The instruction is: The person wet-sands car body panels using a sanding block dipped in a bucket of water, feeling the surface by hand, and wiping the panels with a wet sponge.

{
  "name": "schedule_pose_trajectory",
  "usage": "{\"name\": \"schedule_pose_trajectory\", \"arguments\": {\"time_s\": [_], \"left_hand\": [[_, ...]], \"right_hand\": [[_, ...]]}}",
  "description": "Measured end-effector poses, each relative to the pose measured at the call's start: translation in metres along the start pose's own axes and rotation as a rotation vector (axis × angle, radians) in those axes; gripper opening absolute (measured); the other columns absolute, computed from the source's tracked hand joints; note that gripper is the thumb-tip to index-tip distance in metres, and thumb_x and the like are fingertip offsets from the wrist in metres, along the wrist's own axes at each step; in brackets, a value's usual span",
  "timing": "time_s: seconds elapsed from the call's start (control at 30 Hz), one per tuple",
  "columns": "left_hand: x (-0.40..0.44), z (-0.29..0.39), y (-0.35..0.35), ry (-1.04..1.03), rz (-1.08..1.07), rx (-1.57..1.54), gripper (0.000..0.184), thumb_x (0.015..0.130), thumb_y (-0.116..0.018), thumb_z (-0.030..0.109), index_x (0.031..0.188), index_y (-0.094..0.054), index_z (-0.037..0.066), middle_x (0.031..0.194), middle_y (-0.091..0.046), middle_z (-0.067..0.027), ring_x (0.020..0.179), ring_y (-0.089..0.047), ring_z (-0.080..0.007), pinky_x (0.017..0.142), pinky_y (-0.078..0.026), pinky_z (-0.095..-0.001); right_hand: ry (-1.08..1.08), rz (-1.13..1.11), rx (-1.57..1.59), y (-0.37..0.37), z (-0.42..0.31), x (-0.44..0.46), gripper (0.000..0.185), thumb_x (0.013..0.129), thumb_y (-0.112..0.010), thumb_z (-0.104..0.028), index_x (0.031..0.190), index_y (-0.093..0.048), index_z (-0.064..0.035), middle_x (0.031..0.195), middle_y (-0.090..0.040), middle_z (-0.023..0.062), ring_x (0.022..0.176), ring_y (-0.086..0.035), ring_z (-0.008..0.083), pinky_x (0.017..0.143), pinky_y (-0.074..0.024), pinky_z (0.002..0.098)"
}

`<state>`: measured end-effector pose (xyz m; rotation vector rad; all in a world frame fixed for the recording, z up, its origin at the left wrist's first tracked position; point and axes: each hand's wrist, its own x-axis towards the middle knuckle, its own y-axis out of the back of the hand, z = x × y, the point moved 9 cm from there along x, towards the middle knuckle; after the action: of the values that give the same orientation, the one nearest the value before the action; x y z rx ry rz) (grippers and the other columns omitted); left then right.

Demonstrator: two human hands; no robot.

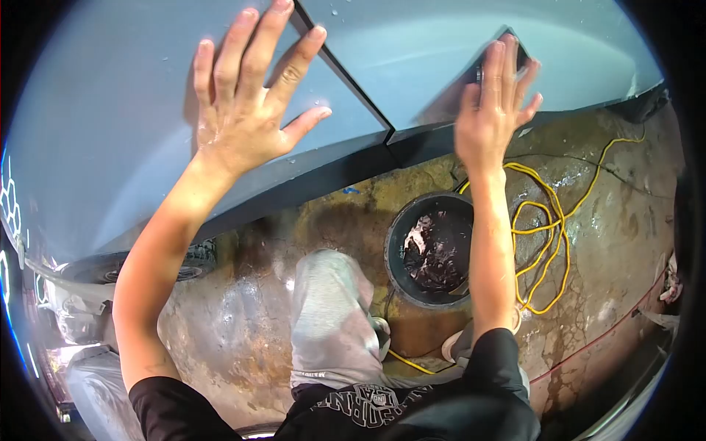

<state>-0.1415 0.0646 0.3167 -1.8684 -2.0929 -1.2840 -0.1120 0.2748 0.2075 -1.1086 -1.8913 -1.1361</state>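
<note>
My left hand (246,99) lies on the grey-blue car body panel (125,110), its fingers spread and nothing in them. It is left of the dark gap between two panels. Farther right, my right hand (494,110) presses a dark, flat piece of sandpaper (509,34) against the neighbouring panel (412,44). Its fingers lie over the piece and hide most of it; a pointed corner shows beyond the fingertips. The hand is slightly blurred. Water drops dot the panels.
A black bucket (393,253) of dark water stands on the wet, stained floor (243,316) below my right forearm. A coiled yellow cord (565,220) lies to its right. A wheel (195,264) shows under the car at left. My bent knee (331,301) is between my arms.
</note>
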Motion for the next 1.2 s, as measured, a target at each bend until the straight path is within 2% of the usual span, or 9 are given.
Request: {"name": "schedule_pose_trajectory", "arguments": {"time_s": [0.17, 0.27, 0.4, 0.53, 0.63, 0.83, 0.97, 1.07, 1.2], "left_hand": [[0.001, 0.000, 0.002, -0.022, -0.011, 0.045, 0.083, 0.077, -0.066, 0.064, 0.150, -0.044, 0.030, 0.160, -0.030, -0.0086, 0.146, -0.023, -0.0280, 0.118, -0.008, -0.0485], [-0.001, -0.001, 0.002, -0.032, -0.011, 0.044, 0.082, 0.079, -0.065, 0.064, 0.150, -0.044, 0.029, 0.160, -0.029, -0.0093, 0.146, -0.023, -0.0284, 0.118, -0.008, -0.0488], [0.001, 0.001, 0.001, -0.041, -0.003, 0.033, 0.082, 0.080, -0.065, 0.063, 0.151, -0.042, 0.028, 0.161, -0.028, -0.0095, 0.147, -0.021, -0.0285, 0.118, -0.008, -0.0495], [0.002, 0.000, 0.002, -0.026, -0.057, 0.045, 0.083, 0.080, -0.064, 0.064, 0.152, -0.041, 0.027, 0.161, -0.028, -0.0097, 0.147, -0.021, -0.0287, 0.118, -0.008, -0.0488], [0.001, 0.000, 0.005, -0.046, -0.023, 0.042, 0.082, 0.082, -0.063, 0.064, 0.151, -0.042, 0.027, 0.161, -0.028, -0.0099, 0.147, -0.022, -0.0288, 0.118, -0.008, -0.0484], [-0.001, 0.002, 0.003, -0.041, -0.002, 0.049, 0.080, 0.084, -0.061, 0.063, 0.152, -0.041, 0.026, 0.160, -0.029, -0.0103, 0.147, -0.023, -0.0285, 0.118, -0.009, -0.0482], [0.002, 0.001, 0.009, -0.043, -0.045, 0.078, 0.080, 0.083, -0.061, 0.064, 0.152, -0.041, 0.027, 0.160, -0.029, -0.0101, 0.147, -0.023, -0.0279, 0.119, -0.009, -0.0477], [0.002, 0.001, 0.008, -0.046, 0.010, 0.045, 0.080, 0.083, -0.062, 0.063, 0.151, -0.042, 0.027, 0.160, -0.030, -0.0099, 0.147, -0.024, -0.0279, 0.119, -0.009, -0.0480], [-0.002, 0.002, 0.005, -0.026, -0.005, 0.046, 0.079, 0.082, -0.062, 0.063, 0.150, -0.044, 0.027, 0.160, -0.030, -0.0093, 0.146, -0.024, -0.0280, 0.118, -0.009, -0.0484]], "right_hand": [[0.056, -0.151, 0.209, -0.019, -0.105, -0.006, 0.067, 0.086, -0.060, -0.019, 0.150, -0.042, -0.0139, 0.159, -0.035, 0.0074, 0.152, -0.018, 0.0322, 0.113, 0.0105, 0.0646], [0.162, -0.138, 0.112, -0.005, -0.077, 0.001, 0.064, 0.085, -0.060, -0.019, 0.147, -0.047, -0.0149, 0.156, -0.041, 0.0056, 0.150, -0.024, 0.0303, 0.113, 0.0115, 0.0644], [-0.148, 0.042, 0.068, 0.019, 0.011, 0.017, 0.066, 0.090, -0.056, -0.023, 0.153, -0.038, -0.0145, 0.162, -0.029, 0.0067, 0.153, -0.011, 0.0341, 0.112, 0.0122, 0.0658], [-0.027, -0.229, 0.296, -0.004, -0.113, -0.002, 0.064, 0.084, -0.055, -0.014, 0.147, -0.047, -0.0144, 0.162, -0.028, 0.0073, 0.153, -0.011, 0.0359, 0.113, 0.0069, 0.0673], [0.076, -0.132, 0.147, -0.004, -0.100, -0.006, 0.066, 0.079, -0.058, -0.014, 0.144, -0.051, -0.0184, 0.159, -0.036, 0.0004, 0.151, -0.019, 0.0372, 0.112, 0.0096, 0.0684], [-0.396, -0.014, 0.011, 0.022, 0.055, 0.023, 0.056, 0.100, -0.042, -0.024, 0.154, -0.033, -0.0123, 0.165, -0.020, 0.0054, 0.151, -0.004, 0.0423, 0.108, -0.0023, 0.0760], [-0.093, -0.186, 0.281, -0.005, -0.134, -0.002, 0.060, 0.089, -0.053, -0.020, 0.148, -0.044, -0.0126, 0.159, -0.035, 0.0069, 0.151, -0.012, 0.0415, 0.109, 0.0099, 0.0718], [-0.081, -0.194, 0.137, -0.002, -0.081, 0.001, 0.071, 0.084, -0.059, -0.023, 0.152, -0.039, -0.0178, 0.163, -0.028, 0.0042, 0.151, -0.007, 0.0429, 0.107, 0.0191, 0.0675], [-0.339, 0.029, 0.062, 0.020, 0.037, 0.026, 0.055, 0.097, -0.045, -0.021, 0.151, -0.039, -0.0081, 0.163, -0.025, 0.0082, 0.151, -0.004, 0.0447, 0.106, 0.0072, 0.0750]]}}
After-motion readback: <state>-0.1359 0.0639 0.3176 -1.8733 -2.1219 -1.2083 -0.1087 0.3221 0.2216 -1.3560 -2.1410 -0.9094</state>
